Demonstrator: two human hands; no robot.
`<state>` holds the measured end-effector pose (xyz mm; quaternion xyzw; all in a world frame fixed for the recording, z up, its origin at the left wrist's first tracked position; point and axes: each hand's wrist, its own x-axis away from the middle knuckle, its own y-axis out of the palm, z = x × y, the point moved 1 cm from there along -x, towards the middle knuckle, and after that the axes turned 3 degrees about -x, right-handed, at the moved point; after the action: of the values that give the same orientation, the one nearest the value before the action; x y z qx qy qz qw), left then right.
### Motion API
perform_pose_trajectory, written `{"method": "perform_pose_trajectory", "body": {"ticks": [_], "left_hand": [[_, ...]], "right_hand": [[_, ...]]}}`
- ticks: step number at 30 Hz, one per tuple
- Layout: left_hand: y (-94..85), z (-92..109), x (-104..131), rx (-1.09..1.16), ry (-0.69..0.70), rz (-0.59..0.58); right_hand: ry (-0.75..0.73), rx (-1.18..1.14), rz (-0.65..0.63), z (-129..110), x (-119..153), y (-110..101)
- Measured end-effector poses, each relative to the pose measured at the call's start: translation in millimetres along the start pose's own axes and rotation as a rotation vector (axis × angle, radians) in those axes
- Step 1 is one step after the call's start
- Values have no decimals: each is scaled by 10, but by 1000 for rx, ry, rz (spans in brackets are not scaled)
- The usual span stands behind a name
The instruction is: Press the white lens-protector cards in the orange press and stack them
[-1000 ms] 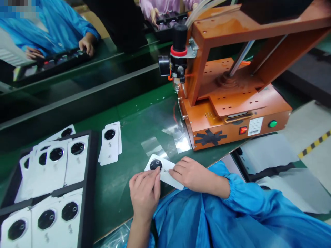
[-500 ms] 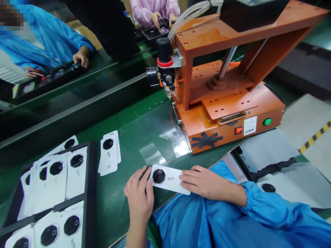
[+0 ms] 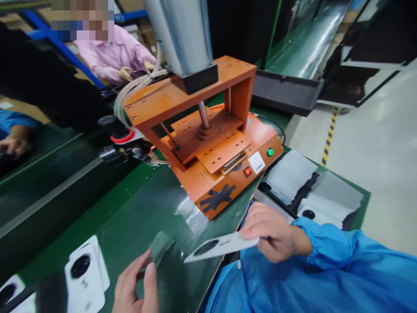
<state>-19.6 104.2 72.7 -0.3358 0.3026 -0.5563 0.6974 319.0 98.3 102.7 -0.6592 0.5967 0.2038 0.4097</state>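
Note:
My right hand [image 3: 269, 230] grips one end of a white phone back cover [image 3: 224, 245] between thumb and fingers. The cover is raised and tilted, its dark round camera area pointing left. My left hand [image 3: 137, 282] is at the lower middle, thumb and forefinger slightly apart with nothing visible between them. Just beyond its fingertips is a piece of clear film [image 3: 161, 247], apparently on the green bench [image 3: 130, 217]; whether they touch I cannot tell. To the left, two more white covers [image 3: 85, 278] lie overlapping.
An orange press [image 3: 208, 165] with a lit red switch and green button stands ahead. More clear film [image 3: 193, 215] lies by its corner. On the right, a tray holds covers under whitish sheets [image 3: 339, 195]. Two co-workers, in pink [image 3: 110, 56] and blue sleeves [image 3: 19, 126], sit across.
My right hand has lifted the cover off the bench and tilted it. My left hand has let go of its other end and moved left. The view has turned right.

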Motion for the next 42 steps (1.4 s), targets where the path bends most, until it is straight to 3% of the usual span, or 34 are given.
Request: {"method": "perform_pose_trajectory", "body": {"ticks": [3, 7, 9, 12, 19, 28, 38, 40, 42], "left_hand": [[38, 490, -268, 50, 308, -71], [339, 1124, -570, 21, 706, -7], [511, 1378, -675, 93, 774, -90], [702, 1619, -777, 225, 730, -290], [818, 1718, -847, 194, 655, -362], [820, 1761, -846, 166, 667, -357], [819, 1867, -845, 92, 412, -338], [839, 1917, -878, 177, 353, -339], [903, 2013, -924, 434, 257, -397]], "right_hand": [[43, 82, 148, -66, -7, -266], [95, 212, 327, -79, 116, -513], [96, 262, 357, -92, 176, -608], [98, 333, 370, -140, 235, -751], [157, 486, 482, -184, 305, -1005], [55, 686, 322, -163, 270, -1095], [-39, 904, 219, -144, 353, -1212], [-61, 974, 186, -142, 384, -1254], [-84, 1020, 144, -125, 404, -1271]]}}
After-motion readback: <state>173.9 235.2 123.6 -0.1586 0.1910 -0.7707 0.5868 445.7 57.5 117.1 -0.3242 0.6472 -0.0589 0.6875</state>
